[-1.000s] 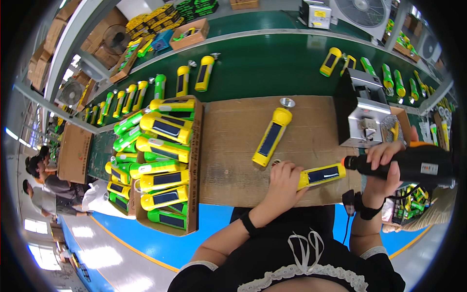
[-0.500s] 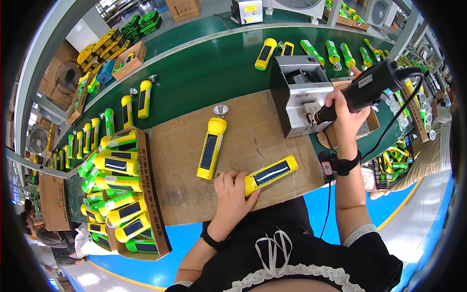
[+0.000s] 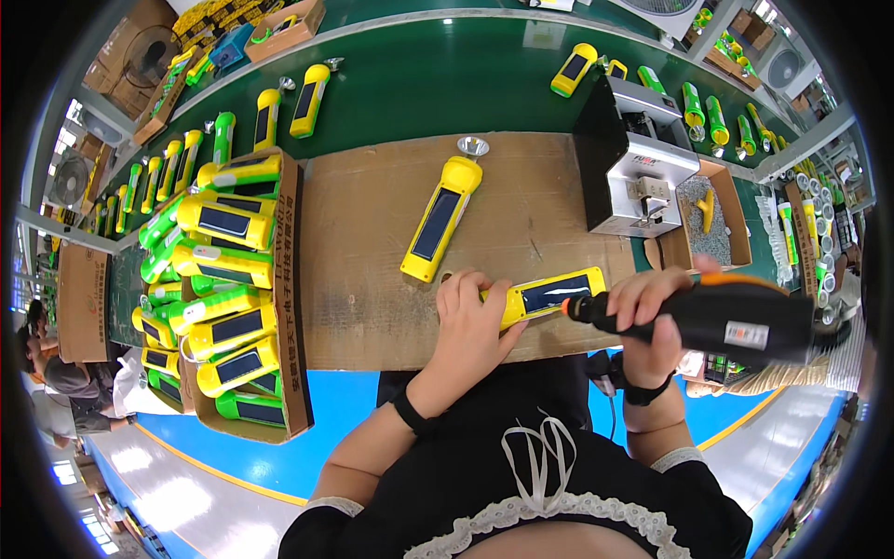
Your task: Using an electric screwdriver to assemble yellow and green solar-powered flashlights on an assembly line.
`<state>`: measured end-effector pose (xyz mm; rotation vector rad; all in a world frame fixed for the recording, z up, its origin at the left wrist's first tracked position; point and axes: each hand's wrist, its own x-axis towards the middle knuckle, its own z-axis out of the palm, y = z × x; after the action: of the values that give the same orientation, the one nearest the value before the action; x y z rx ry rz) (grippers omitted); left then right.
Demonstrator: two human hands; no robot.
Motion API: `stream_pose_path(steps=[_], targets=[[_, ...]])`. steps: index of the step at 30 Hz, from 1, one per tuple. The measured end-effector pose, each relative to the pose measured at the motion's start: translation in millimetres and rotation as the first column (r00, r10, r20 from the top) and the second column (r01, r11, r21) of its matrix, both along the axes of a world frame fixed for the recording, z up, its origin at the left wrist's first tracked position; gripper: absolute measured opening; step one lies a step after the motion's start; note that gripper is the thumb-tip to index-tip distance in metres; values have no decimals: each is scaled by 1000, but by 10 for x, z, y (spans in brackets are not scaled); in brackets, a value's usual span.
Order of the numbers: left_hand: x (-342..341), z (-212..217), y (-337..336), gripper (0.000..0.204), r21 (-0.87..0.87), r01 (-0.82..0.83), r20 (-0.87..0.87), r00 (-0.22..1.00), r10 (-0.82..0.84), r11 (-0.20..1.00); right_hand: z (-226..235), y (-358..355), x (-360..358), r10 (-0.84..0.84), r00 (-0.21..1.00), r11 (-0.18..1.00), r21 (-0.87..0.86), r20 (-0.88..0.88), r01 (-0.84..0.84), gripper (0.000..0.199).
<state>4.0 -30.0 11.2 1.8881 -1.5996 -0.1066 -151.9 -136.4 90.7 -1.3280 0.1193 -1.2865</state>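
One loose flashlight lies beyond the left hand.

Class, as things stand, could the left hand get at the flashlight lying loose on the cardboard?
Probably yes: the left hand is close to the loose flashlight with nothing large between, though it must likely first release the held flashlight.

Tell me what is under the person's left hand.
Under the left hand is one end of a yellow flashlight, its dark panel showing beyond the hand, with brown cardboard below. The covered end, and anything else beneath the hand, cannot be seen.
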Motion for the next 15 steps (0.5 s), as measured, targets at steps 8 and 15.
stream_pose_path(steps=[8, 15], targets=[[-18, -8, 8, 49, -34, -23, -35, 999, 21, 999, -7, 237, 138, 102, 978, 993, -31, -183, -110, 55], [-40, -43, 28, 50, -47, -18, -45, 999, 16, 999, -31, 235, 146, 86, 981, 996, -11, -172, -89, 56]])
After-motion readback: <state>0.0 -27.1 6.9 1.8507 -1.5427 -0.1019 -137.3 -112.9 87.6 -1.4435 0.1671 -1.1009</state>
